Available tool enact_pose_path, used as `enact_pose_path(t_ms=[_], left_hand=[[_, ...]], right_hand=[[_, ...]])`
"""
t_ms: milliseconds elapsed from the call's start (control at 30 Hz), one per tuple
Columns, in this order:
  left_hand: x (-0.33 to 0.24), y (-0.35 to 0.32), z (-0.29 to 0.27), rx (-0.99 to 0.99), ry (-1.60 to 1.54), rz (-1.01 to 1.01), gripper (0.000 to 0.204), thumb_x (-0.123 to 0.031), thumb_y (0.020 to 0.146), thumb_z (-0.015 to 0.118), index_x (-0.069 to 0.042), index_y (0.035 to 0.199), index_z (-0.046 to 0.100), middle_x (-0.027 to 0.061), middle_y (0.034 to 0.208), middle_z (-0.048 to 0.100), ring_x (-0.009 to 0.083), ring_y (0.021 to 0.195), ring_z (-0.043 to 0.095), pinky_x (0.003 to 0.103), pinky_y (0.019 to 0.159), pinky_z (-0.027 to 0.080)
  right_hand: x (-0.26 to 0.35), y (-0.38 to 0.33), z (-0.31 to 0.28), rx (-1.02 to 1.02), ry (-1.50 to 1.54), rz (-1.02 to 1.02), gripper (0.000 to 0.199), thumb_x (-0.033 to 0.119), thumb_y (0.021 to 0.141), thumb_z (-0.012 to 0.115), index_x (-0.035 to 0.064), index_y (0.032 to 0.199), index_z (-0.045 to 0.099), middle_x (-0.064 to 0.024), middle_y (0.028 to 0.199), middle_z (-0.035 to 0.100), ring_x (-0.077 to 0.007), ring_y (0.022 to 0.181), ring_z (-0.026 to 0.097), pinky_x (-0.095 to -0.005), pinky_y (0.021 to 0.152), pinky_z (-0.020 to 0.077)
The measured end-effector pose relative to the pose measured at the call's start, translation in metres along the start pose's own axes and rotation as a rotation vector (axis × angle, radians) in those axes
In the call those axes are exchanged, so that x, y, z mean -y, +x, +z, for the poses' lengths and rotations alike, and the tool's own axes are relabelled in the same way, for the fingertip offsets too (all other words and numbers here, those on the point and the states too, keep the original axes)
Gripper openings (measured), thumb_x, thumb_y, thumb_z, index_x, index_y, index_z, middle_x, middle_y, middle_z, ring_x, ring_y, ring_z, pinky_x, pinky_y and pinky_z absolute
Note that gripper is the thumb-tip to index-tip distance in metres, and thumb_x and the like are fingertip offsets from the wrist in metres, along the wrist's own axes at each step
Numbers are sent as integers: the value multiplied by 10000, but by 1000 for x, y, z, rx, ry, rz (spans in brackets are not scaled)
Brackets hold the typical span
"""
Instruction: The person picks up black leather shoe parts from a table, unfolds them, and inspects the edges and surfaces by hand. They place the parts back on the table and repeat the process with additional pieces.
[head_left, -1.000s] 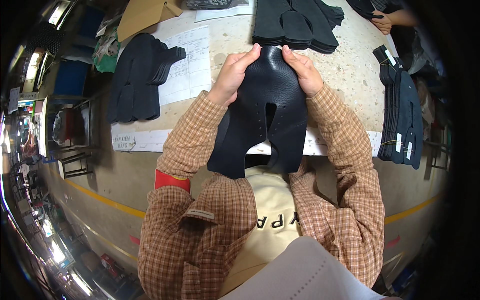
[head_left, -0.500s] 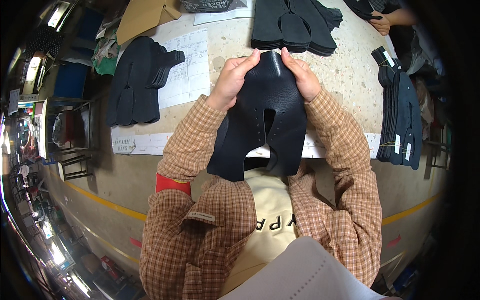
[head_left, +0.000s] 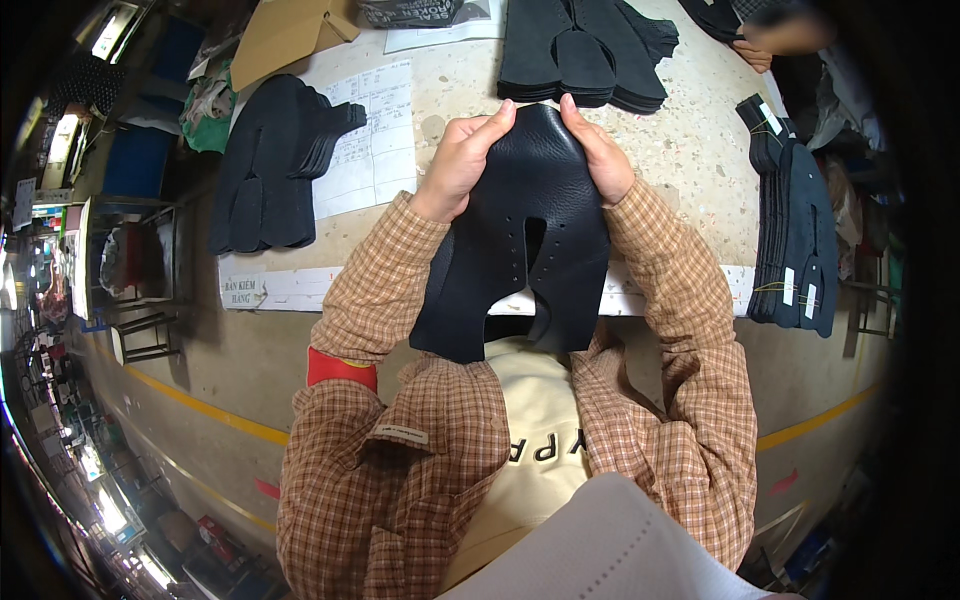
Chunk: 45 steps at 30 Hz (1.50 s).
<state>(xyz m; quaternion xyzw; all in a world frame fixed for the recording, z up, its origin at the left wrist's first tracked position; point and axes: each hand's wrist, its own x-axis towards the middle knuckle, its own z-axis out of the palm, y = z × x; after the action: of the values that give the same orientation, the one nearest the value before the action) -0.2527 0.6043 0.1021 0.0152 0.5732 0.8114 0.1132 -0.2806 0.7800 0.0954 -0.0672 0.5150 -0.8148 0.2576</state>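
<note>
A black leather shoe upper (head_left: 540, 180), pebbled and shiny, hangs between my hands over the table's near edge. Two rows of punched holes flank its central slot, and its two flaps point down toward my body. On the upper's left top side, my left hand (head_left: 455, 165) is closed with the thumb on the face. My right hand (head_left: 600, 155) pinches the opposite side in the same way. The fingers behind the leather are hidden. Just past my hands lies a stack of black shoe uppers (head_left: 585, 62).
More stacked black pieces lie at the left (head_left: 262, 175), partly over a handwritten paper sheet (head_left: 380, 140), and a tied, tagged stack (head_left: 790, 235) at the right edge. A cardboard box (head_left: 285, 40) stands far left. Another person's hand (head_left: 755, 52) shows at far right.
The upper and both hands keep nearly the same pose, with the whole view shifted slightly. The other person's hand at the far right has moved a little.
</note>
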Motion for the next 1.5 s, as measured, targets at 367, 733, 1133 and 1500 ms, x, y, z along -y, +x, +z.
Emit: enact_pose_path(t_ms=[367, 733, 1133, 1500], left_hand=[[2, 8, -8, 2, 307, 138, 271, -225, 930, 581, 26, 950, 683, 15, 877, 665, 47, 793, 573, 196, 717, 461], [2, 18, -27, -254, 214, 215, 294, -249, 929, 581, 29, 934, 675, 12, 832, 660, 48, 707, 574, 178, 651, 455], [-3, 14, -24, -268, 220, 235, 312, -262, 915, 606, 40, 899, 684, -18, 773, 628, 32, 684, 514, 180, 622, 416], [-5, 13, -21, -275, 229, 248, 314, -248, 911, 612, 58, 913, 683, -5, 791, 636, 39, 727, 516, 188, 678, 421]], right_hand=[[-20, 12, -11, 76, -324, -244, 348, 291, 964, 514, -22, 1020, 657, -22, 920, 660, -44, 808, 576, -193, 710, 469], [-31, 8, 0, 113, -136, -157, 382, 299, 977, 481, -37, 1104, 611, -37, 973, 652, -60, 844, 589, -183, 748, 474], [-28, 4, 1, 189, -53, -92, 421, 334, 983, 453, -40, 1027, 641, -47, 916, 668, -62, 776, 608, -184, 717, 488], [-28, 3, 2, 198, -55, -88, 468, 375, 975, 457, -52, 1036, 642, -67, 947, 672, -81, 801, 617, -193, 734, 492]])
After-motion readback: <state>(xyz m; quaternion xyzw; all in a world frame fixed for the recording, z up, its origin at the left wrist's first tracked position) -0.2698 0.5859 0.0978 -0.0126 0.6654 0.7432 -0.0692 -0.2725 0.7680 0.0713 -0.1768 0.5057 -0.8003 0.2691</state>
